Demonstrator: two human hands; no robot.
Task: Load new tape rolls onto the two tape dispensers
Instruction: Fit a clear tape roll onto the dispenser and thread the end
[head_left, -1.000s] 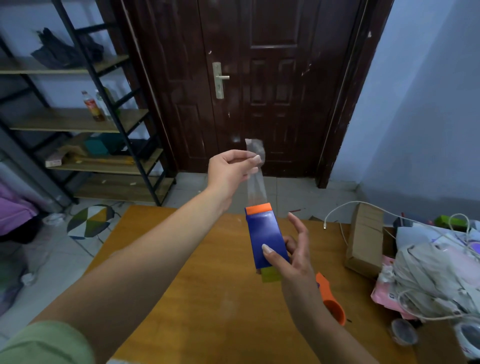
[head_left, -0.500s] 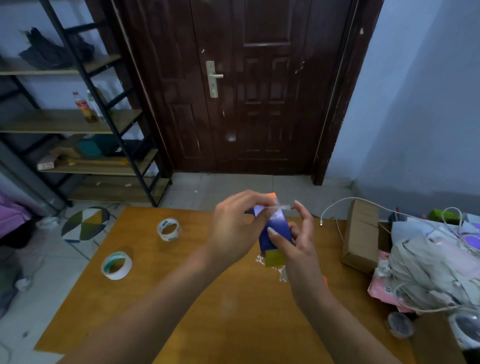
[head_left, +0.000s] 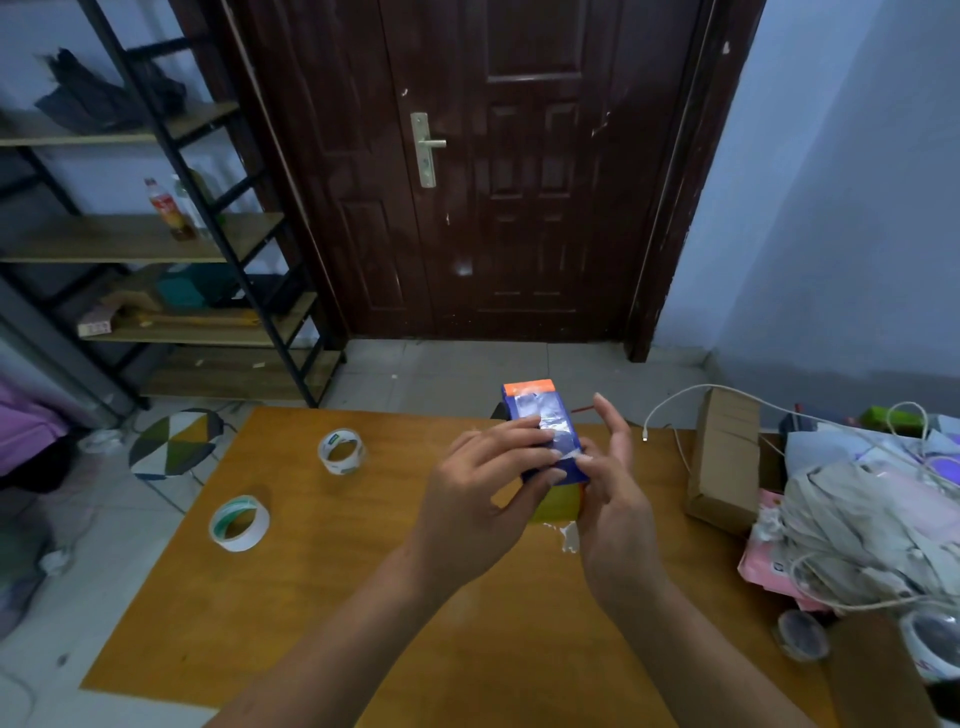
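Head view: gripping a tape dispenser (head_left: 540, 441) in the air above the far middle of the orange-brown wooden table (head_left: 311, 597), with the orange tip pointed far, the blue plastic face turned up and a yellow-green part at the near end. Clamped along its left edge by the left hand (head_left: 483, 499), fingers curled close together, tips pressing a wrinkled strip of clear tape (head_left: 543, 415) onto the blue face. Braced from the right by the right hand (head_left: 615, 504), thumb pinched against the near end of the strip, upper fingers straight and spread free; no telling about the lower fingers behind the body. Probably light and rigid, a hard smooth shell, somewhat slippery; best taken by the two long sides, clear of the orange end, with a cutting edge likely there. Thin, limp, sticky film, prone to creasing and clinging to skin; best handled by its free end only. On the left of the table, well apart from the hands: a clear tape roll (head_left: 341, 451) farther off and a white roll (head_left: 239, 523) with green print nearer. Both look like stiff, light rings, easy to pinch through the hole. To the right: a cardboard box (head_left: 724, 457), a white cable (head_left: 675, 402) and a heap of crumpled bags (head_left: 872, 525).
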